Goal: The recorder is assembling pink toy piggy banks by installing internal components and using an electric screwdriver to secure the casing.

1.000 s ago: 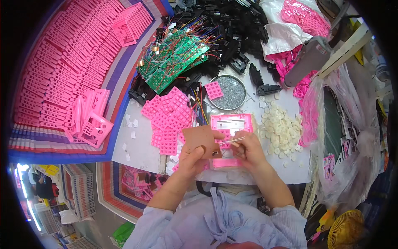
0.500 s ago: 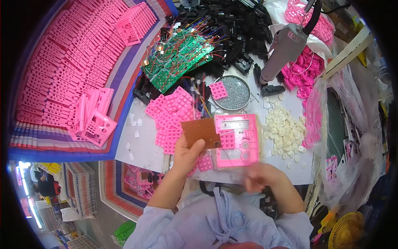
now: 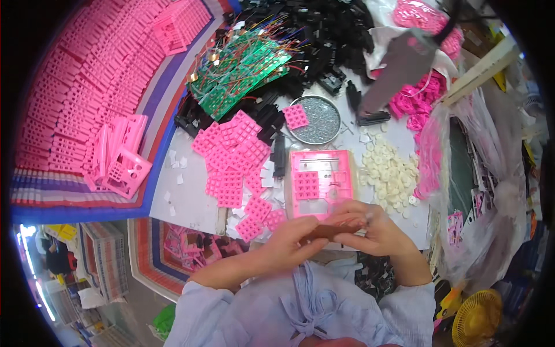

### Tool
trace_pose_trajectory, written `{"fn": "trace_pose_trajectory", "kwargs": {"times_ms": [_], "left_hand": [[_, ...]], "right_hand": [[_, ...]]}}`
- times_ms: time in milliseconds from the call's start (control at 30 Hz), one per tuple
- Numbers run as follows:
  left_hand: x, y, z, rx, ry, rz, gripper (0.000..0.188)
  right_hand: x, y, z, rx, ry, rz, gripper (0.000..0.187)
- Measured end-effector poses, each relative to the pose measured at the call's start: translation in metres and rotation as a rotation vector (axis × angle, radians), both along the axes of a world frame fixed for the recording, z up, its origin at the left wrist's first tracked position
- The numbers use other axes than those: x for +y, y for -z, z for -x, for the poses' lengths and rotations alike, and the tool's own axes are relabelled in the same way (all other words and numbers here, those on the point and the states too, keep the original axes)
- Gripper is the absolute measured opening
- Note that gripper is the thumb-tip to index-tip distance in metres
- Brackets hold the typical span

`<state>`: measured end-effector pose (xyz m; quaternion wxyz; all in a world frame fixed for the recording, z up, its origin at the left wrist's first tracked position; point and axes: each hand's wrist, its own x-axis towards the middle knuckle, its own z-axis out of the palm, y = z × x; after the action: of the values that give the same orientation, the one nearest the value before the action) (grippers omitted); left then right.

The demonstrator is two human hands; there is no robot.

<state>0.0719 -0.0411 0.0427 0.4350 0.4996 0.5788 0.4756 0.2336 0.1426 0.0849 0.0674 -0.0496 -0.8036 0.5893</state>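
Note:
Close to my body, just below the table's near edge, my left hand (image 3: 295,240) and my right hand (image 3: 376,231) both grip a brown circuit board (image 3: 325,232). The board is tilted, so mostly its edge shows; its far side and wires are largely hidden by my fingers. Beyond my hands lies a pink plastic housing (image 3: 295,199) with rectangular openings. A pink rubber keypad (image 3: 306,186) sits in its left part. A heap of similar pink keypads (image 3: 234,150) is to the left, with a few loose ones (image 3: 251,222) nearer to me.
A round tin of small screws (image 3: 324,121) has a keypad on its rim. White discs (image 3: 390,173) lie right of the housing. Behind are wired green boards (image 3: 237,75), black parts (image 3: 318,34) and a hanging grey tool (image 3: 399,66). A striped bin (image 3: 167,115) holds stacked pink housings.
The circuit board has moved from beside the housing toward my body and tilted. My right hand has joined my left on it. The whole view has shifted slightly.

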Motion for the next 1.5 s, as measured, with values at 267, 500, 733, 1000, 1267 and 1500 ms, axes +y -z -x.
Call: {"fn": "trace_pose_trajectory", "kwargs": {"times_ms": [267,500,733,1000,1267,1500], "left_hand": [[-0.025,0.034,-0.008,-0.864,-0.035,0.285,0.073],[-0.033,0.035,-0.004,-0.533,-0.114,0.148,0.091],[-0.037,-0.011,0.025,0.277,-0.027,0.288,0.079],[0.006,0.028,0.04,0.978,0.075,-0.095,0.054],[0.007,0.033,0.049,0.95,0.112,-0.101,0.053],[0.002,0.032,0.053,0.911,0.098,-0.116,0.048]], "right_hand": [[0.025,0.05,0.039,-0.053,0.166,-0.029,0.035],[0.04,0.071,0.087,-0.26,0.035,0.088,0.039],[0.037,0.068,0.093,-0.357,0.073,-0.253,0.041],[0.003,0.04,0.092,-0.087,0.323,-0.955,0.042],[-0.024,0.073,0.052,-0.006,0.077,-1.004,0.053],[-0.019,0.071,0.058,-0.016,0.007,-1.016,0.052]]}}
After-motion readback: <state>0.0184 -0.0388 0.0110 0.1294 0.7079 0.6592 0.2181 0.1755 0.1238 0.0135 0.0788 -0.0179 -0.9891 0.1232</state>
